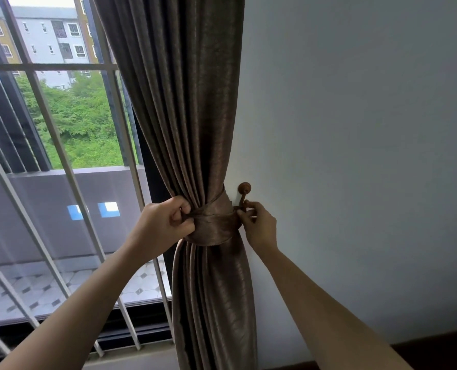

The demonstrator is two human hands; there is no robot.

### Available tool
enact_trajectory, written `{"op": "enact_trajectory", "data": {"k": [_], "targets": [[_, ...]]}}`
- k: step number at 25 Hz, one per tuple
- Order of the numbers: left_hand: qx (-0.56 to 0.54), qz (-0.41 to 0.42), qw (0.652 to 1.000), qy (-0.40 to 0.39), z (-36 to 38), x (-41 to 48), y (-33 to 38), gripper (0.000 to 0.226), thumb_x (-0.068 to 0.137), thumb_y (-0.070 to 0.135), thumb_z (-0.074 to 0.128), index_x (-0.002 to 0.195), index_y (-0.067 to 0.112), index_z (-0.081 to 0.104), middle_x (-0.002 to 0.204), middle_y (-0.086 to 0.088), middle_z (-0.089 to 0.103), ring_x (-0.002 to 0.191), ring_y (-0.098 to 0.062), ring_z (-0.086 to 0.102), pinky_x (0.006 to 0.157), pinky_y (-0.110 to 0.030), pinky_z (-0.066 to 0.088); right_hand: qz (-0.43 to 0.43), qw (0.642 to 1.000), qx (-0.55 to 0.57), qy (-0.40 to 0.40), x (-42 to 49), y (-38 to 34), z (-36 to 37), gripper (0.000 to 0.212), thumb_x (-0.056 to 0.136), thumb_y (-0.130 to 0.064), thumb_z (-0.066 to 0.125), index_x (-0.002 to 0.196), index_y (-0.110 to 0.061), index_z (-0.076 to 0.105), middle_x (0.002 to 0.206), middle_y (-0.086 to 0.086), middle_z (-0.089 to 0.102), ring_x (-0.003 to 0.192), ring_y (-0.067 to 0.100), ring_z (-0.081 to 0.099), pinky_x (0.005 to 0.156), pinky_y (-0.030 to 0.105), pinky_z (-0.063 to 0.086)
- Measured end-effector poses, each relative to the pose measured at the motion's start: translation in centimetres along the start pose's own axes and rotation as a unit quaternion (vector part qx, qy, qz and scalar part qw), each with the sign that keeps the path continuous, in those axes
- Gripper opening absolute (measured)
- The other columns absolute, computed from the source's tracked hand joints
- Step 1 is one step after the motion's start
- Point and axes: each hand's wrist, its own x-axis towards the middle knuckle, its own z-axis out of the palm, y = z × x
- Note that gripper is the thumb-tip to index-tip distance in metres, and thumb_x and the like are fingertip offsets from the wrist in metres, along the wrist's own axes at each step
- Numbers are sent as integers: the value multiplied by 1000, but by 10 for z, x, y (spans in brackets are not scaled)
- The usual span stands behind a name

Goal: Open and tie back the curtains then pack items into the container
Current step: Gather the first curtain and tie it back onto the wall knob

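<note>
Brown tieback [213,221] circles the gathered curtain [184,116] sideways between our fingers: left hand [166,222] pinches its end, right hand [258,222] pinches the loop at the hook [244,194] just above

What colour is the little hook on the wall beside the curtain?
Reddish brown, like stained wood. The hook shows in the head view, the only one given.

Both your forearms are bare to the frame's lower edge, no sleeves showing; your left hand [166,222] and right hand [259,225] carry nothing worn
</note>
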Motion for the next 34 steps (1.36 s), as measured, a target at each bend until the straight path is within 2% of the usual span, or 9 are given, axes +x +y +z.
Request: {"op": "enact_trajectory", "data": {"k": [8, 10, 13, 17, 20, 22, 24, 27, 34], "targets": [[26, 72, 997, -7, 16, -1, 7, 19, 76, 10, 69, 83, 19, 54, 48, 5, 44, 49, -18, 47, 50, -20, 41, -70, 984, -165, -14, 24, 15, -1, 5, 87, -13, 61, 84, -10, 62, 82, 8, 67, 74, 24, 62, 69, 32, 50], [26, 68, 997, 2, 19, -1, 9, 16, 77, 12, 67, 84, 18, 54, 49, 4, 46, 47, -18, 47, 51, -27, 44, 58, 994, -66, -61, 37, 13, -5, 4, 84, -8, 64, 86, -6, 67, 86, 13, 69, 73, 23, 66, 72, 32, 57], [14, 71, 997, 7, 20, -3, 10, 15, 80, 13, 67, 89, 16, 55, 52, 6, 47, 48, -14, 48, 51, -23, 45, 230, 948, 188, -118, 39, 5, -12, 17, 84, 4, 62, 100, 7, 66, 92, 17, 66, 74, 19, 66, 66, 22, 59], [-27, 74, 997, 19, 20, -11, 9, 30, 83, 13, 67, 97, 19, 42, 57, 10, 49, 54, -8, 54, 51, -9, 41, 222, 936, 262, -76, 32, -2, -2, 13, 90, 2, 51, 96, -1, 62, 95, 15, 64, 89, 25, 61, 84, 34, 53], [-138, -72, 986, 66, 27, -28, 3, 34, 85, 16, 67, 88, 18, 33, 62, -4, 60, 52, -16, 63, 50, -21, 52, 201, 960, 196, -2, 9, -9, 8, 8, 90, -9, 48, 85, -16, 51, 84, 3, 54, 84, 20, 53, 69, 28, 44], [-283, -249, 925, 41, 32, -40, 0, 30, 83, 30, 66, 88, 16, 40, 70, -6, 62, 58, -17, 65, 58, -30, 56, 218, 960, 175, 19, -24, -11, 7, 21, 94, -15, 40, 73, -20, 42, 74, -2, 44, 70, 12, 46, 62, 25, 39], [-435, -384, 815, 4, 35, -45, -1, 29, 84, 35, 63, 96, 13, 48, 77, -7, 62, 65, -14, 61, 66, -28, 53, 296, 922, 247, -29, -56, -14, 2, 31, 99, -23, 37, 73, -16, 51, 72, 3, 53, 69, 14, 51, 69, 30, 47], [-584, -442, 680, 15, 33, -37, 4, 19, 91, 23, 59, 102, 9, 53, 84, -8, 62, 74, -13, 59, 69, -23, 50, 356, 839, 402, -85, -83, -33, -11, 28, 98, -22, 45, 80, -8, 61, 67, 5, 58, 65, 13, 54, 63, 24, 50], [-595, -486, 636, -74, 23, -23, 11, 10, 87, 17, 52, 92, 11, 58, 70, -5, 56, 56, -10, 48, 53, -18, 36, 301, 840, 433, -130, -85, -70, -22, 21, 98, -5, 39, 106, -5, 59, 95, 8, 59, 81, 10, 58, 62, 17, 55]]}}
